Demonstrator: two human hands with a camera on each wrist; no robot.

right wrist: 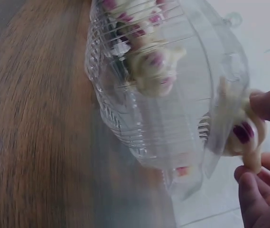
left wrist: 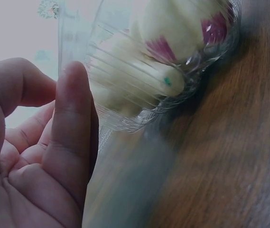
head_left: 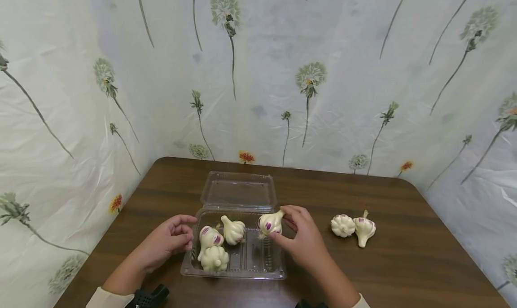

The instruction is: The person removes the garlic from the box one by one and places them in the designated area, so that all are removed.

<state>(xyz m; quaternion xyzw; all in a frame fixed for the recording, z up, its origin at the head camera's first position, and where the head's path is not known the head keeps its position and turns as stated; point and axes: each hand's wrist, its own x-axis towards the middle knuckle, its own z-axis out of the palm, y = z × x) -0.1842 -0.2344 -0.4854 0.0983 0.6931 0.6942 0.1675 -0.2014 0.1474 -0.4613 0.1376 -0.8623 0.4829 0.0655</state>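
My right hand (head_left: 300, 236) pinches a garlic bulb (head_left: 269, 223) between thumb and fingers, over the right half of a clear plastic clamshell box (head_left: 234, 275). Purple patches mark that bulb's pale skin; in the right wrist view the held garlic (right wrist: 243, 130) is by the box's rim. At the box's left side, my left hand (head_left: 171, 238) has loosely bent fingers, the fingertips right at the rim. Three garlic bulbs lie in the left half: a purple-marked one (head_left: 211, 237), a pale one (head_left: 215, 259) in front and another (head_left: 234, 231) nearer the middle.
The box's hinged lid (head_left: 238, 191) lies folded back behind it. To the right on the dark wooden table (head_left: 404, 272) are two more bulbs side by side, a rounder garlic bulb (head_left: 342, 226) and a stemmed garlic bulb (head_left: 365, 229). A flowered curtain (head_left: 258, 74) hangs behind the table.
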